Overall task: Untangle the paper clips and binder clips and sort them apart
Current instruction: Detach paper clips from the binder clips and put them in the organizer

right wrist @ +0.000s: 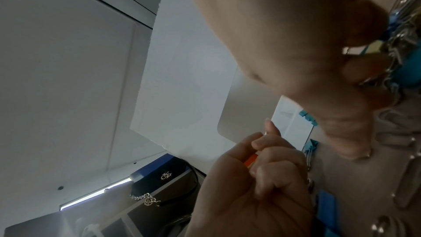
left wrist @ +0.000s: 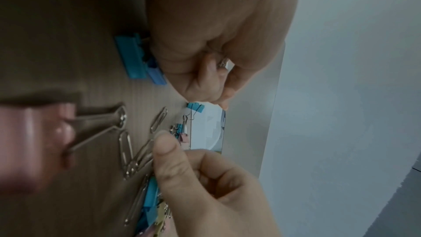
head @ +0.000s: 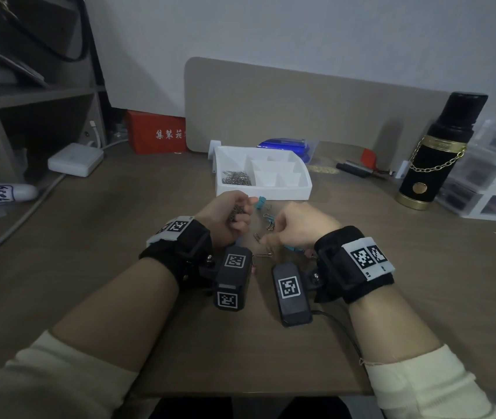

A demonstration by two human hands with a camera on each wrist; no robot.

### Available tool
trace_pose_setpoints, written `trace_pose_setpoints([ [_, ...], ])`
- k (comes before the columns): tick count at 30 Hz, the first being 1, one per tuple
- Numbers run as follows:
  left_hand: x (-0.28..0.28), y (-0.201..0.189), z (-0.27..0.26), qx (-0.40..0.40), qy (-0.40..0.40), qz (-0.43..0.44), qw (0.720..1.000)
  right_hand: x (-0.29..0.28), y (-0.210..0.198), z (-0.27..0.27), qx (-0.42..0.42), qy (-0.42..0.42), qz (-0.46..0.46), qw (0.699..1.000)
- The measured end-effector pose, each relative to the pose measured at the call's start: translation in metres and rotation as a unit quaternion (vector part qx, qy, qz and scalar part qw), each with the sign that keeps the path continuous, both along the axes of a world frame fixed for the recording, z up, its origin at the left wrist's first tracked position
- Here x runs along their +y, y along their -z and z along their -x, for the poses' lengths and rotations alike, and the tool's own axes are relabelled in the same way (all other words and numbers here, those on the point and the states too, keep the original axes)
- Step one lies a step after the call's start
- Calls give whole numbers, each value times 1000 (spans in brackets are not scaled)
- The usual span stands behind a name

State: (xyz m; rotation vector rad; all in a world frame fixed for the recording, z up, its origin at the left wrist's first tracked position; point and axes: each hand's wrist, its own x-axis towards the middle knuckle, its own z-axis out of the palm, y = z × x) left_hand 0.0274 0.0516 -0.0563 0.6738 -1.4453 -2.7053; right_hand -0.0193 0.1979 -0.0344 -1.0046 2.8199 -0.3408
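My left hand [head: 245, 213] is raised slightly above the table and grips a bunch of silver paper clips [head: 236, 211]; one clip [left wrist: 224, 63] shows between its curled fingers. My right hand [head: 275, 234] is curled low over a tangle of clips [left wrist: 145, 192] on the table, thumb and forefinger pinching a paper clip [left wrist: 145, 152]. Blue binder clips [head: 261, 203] [head: 269, 222] lie between the hands, and loose paper clips [head: 264, 254] lie nearer me. The white tray [head: 263, 192] behind holds paper clips [head: 237, 178] in its left compartment.
A pink binder clip [left wrist: 29, 141] lies close under my left wrist. A black flask [head: 434, 152] and clear drawers [head: 494, 182] stand at the right. A red box [head: 159, 134], a white adapter [head: 75, 158] and a blue packet [head: 286, 146] sit at the back.
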Motion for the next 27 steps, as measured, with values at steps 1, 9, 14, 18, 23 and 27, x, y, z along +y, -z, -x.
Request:
trace_pose_setpoints([
  [1, 0, 0, 0, 0, 0, 0, 1000, -1, 0, 0, 1, 6, -15, 1000],
  [9, 1, -1, -2, 2, 3, 2, 1000, -8, 0, -6, -22, -7, -47, 999],
  [14, 1, 0, -1, 8, -15, 2, 1000, -9, -1, -11, -6, -55, -66, 996],
  [18, -1, 1, 0, 12, -30, -9, 999, -8, 1, -11, -10, -81, -57, 995],
  [23, 0, 0, -1, 13, -32, 0, 999, -7, 0, -12, 16, -91, -59, 994],
  [27, 1, -1, -1, 13, -23, 5, 1000, -7, 2, -11, 4, -91, -49, 995],
])
